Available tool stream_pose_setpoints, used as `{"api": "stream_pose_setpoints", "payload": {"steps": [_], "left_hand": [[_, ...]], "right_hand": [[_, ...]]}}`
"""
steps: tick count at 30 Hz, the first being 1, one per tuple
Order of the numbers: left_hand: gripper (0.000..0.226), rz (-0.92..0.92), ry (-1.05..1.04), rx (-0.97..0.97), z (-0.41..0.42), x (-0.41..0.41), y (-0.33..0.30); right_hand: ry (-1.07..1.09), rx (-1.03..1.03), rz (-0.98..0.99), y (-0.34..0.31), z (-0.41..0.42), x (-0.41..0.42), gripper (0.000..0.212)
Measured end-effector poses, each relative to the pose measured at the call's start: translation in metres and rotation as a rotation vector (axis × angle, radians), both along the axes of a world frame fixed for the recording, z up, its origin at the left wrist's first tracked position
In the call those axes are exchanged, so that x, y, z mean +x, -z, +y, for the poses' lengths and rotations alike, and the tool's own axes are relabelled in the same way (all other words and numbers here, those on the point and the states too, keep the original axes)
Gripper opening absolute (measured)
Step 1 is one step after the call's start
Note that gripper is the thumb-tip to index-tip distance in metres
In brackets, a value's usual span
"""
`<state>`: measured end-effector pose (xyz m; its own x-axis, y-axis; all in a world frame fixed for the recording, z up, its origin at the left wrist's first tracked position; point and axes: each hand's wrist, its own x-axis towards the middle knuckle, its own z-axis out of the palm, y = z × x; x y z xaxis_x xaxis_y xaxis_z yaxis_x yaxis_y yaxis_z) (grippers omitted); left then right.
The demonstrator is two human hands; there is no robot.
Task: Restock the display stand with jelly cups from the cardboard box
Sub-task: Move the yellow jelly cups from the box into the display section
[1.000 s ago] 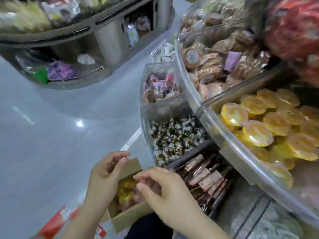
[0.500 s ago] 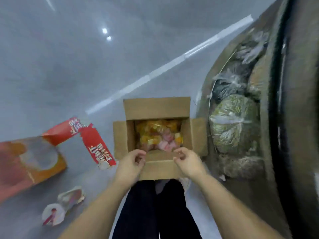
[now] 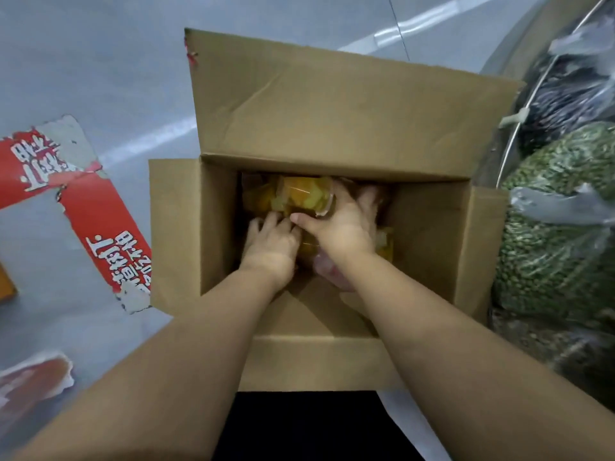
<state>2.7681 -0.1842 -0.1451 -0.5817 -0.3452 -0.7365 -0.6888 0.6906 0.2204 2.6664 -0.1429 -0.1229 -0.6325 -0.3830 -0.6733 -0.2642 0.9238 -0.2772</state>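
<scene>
box: open cardboard box (image 3: 332, 104) on grey floor, flaps out
jelly cups: yellow jelly cups (image 3: 266, 197) inside box
right hand (image 3: 346, 224): grips yellow cup (image 3: 307, 194)
left hand (image 3: 271, 242): fingers down among cups, grip unclear

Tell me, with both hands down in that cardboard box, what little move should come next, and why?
Probably lift the hands up out of the cardboard box with the cups. The right hand already curls around a yellow jelly cup, and the left hand reaches among the cups beside it, though its grip is hidden. The flaps stand open, so nothing blocks the way up.
</scene>
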Motion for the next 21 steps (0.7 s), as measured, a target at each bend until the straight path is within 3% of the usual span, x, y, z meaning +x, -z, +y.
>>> {"api": "stream_pose_setpoints", "payload": {"steps": [2, 5, 7, 10, 12, 13, 17, 21], "left_hand": [[0.063, 0.044, -0.017, -0.053, 0.001, 0.0, 0.002], [0.056, 0.093, -0.072, -0.049, -0.002, 0.0, -0.007], [0.052, 0.046, -0.241, 0.017, -0.007, 0.004, -0.019], [0.048, 0.024, -0.916, 0.325, -0.017, 0.014, -0.046], [0.036, 0.172, -1.323, 0.524, -0.015, 0.019, -0.061], [0.029, 0.269, -1.424, 0.544, -0.013, 0.019, -0.065], [0.018, 0.507, -1.548, 0.635, -0.015, 0.003, -0.067], [0.036, 0.455, -1.532, 0.744, -0.018, -0.012, -0.054]], "right_hand": [[0.072, -0.068, 0.086, 0.005, 0.0, 0.007, 0.068], [0.159, -0.179, 0.06, 0.006, 0.009, 0.008, 0.047], [0.177, -0.218, 0.032, 0.003, 0.02, 0.006, 0.038], [0.286, -0.235, 0.029, -0.002, 0.033, 0.003, 0.03], [0.364, -0.243, 0.046, -0.005, 0.034, 0.003, 0.025], [0.392, -0.252, 0.044, -0.006, 0.033, 0.004, 0.024], [0.419, -0.319, 0.021, -0.01, 0.025, 0.012, 0.021], [0.419, -0.384, -0.051, -0.011, 0.026, 0.019, 0.02]]}}
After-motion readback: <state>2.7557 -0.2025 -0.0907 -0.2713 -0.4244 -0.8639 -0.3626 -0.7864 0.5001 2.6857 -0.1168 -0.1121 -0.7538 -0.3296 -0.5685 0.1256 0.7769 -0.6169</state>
